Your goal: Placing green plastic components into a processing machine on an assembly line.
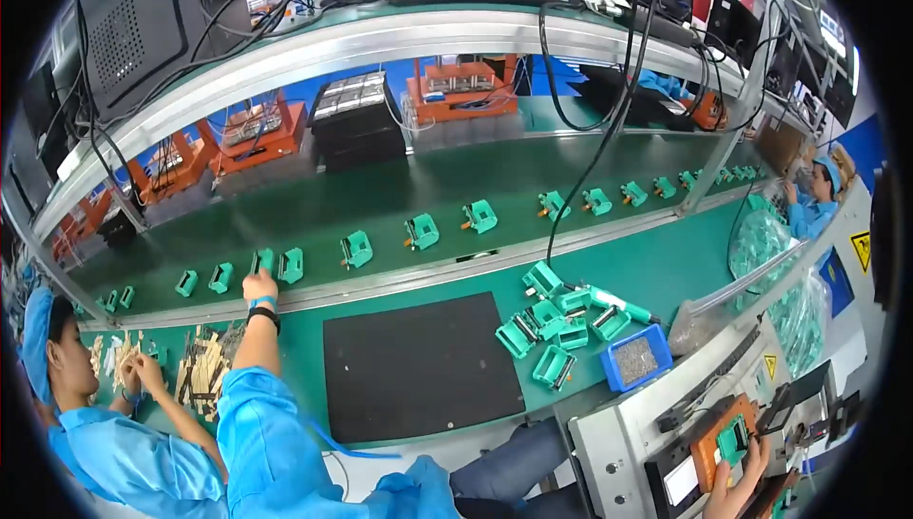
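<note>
My left arm reaches across to the belt, and my left hand is closed on a green plastic housing. Right beside it on the belt sits another green housing with a dark roller-like part. At the lower right, my right hand has its thumb and fingers around a green housing seated in an orange fixture. Part of that hand is cut off by the picture's edge.
Several green housings lie heaped beside a black mat. Near them are a green-and-white pen-shaped tool and a blue tray of small metal pieces. A co-worker sits close on my left. A black cable hangs over the belt.
</note>
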A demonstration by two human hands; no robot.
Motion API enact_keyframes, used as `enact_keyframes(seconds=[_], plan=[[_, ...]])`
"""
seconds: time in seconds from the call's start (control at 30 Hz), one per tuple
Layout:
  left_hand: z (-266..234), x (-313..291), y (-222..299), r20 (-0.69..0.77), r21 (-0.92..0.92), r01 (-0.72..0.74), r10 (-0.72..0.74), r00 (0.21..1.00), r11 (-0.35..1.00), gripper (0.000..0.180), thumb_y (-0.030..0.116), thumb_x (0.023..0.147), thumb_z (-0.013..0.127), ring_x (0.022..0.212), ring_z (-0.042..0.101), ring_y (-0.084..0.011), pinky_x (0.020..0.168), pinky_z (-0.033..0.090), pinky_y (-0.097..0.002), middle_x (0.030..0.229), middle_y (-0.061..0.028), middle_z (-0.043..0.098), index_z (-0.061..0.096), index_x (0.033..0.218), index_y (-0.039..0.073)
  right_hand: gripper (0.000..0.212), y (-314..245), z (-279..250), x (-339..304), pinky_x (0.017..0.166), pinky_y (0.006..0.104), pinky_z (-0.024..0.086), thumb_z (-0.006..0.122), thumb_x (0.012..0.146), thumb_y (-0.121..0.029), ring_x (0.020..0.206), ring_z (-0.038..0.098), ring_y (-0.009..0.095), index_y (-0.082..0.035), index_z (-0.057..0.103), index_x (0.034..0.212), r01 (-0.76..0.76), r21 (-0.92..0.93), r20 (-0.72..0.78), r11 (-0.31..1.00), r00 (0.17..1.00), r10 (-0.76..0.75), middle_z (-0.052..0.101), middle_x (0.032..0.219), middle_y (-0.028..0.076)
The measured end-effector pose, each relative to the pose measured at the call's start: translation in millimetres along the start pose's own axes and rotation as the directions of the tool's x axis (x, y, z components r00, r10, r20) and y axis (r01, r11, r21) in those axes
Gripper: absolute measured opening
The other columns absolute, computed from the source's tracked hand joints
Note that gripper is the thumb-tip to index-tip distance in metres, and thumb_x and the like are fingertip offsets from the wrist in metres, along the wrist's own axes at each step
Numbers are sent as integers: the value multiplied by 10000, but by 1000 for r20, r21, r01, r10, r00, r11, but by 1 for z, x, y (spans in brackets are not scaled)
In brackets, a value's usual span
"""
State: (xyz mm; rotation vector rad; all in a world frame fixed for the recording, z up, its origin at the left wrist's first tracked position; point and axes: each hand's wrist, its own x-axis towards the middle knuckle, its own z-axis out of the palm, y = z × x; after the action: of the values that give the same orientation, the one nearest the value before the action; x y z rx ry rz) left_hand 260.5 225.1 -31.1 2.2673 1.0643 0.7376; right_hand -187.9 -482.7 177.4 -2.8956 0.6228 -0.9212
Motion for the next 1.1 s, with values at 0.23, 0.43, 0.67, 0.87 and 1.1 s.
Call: enact_keyframes(seconds=[0.23, 0.43, 0.67, 0.87, 1.1], plan=[[-18, -73, 57, 112, -88, -292, 300, 947, 952, 504, 514, 777, 616, 942, 590, -418, 826, 455, -456, 993, -242, 629, 615, 918, 31, 441, -30, -6, -16, 952, 415, 395, 674, 841, -258, 1148, 490, 370, 24, 559, 1160, -156, 14, -113, 988, 981, 157, 493, 1272, 214], [-1, -85, 69, 197, -297, -279, 345, 918, 913, 486, 487, 772, 656, 750, 601, -327, 775, 460, -387, 745, -168, 619, 601, 806, 5, 502, -57, -28, -16, 987, 430, 360, 689, 795, -227, 1190, 453, 371, -13, 532, 1221, -168, -6, -93, 986, 982, 166, 488, 1289, 201], [-66, -225, 156, 84, -888, -338, 834, 546, 311, 360, 325, 733, 664, 739, 520, -205, 684, 417, -327, 798, -98, 556, 515, 795, 3, 408, -48, 6, -51, 912, 404, 409, 708, 715, -248, 1059, 533, 319, 7, 565, 999, -68, 501, -179, 863, 967, 180, 522, 1164, 204], [-177, -380, 246, -229, -905, -261, 902, -366, -335, 401, 207, 565, 767, 796, 551, -281, 676, 446, -371, 866, -109, 576, 588, 897, 71, 436, -101, 5, -44, 915, 395, 412, 703, 780, -183, 1078, 515, 320, 5, 514, 1124, 13, 793, 13, 610, 999, -39, 522, 1183, 197], [-253, -517, 252, -561, -828, 341, 642, -523, -445, 424, 147, 653, 744, 1013, 569, -380, 849, 480, -440, 1161, -193, 564, 596, 1040, 55, 451, -83, -1, -108, 746, 280, 476, 530, 918, -104, 862, 575, 144, 3, 373, 1327, -469, 883, 456, 38, 873, 170, 560, 1095, 103]])
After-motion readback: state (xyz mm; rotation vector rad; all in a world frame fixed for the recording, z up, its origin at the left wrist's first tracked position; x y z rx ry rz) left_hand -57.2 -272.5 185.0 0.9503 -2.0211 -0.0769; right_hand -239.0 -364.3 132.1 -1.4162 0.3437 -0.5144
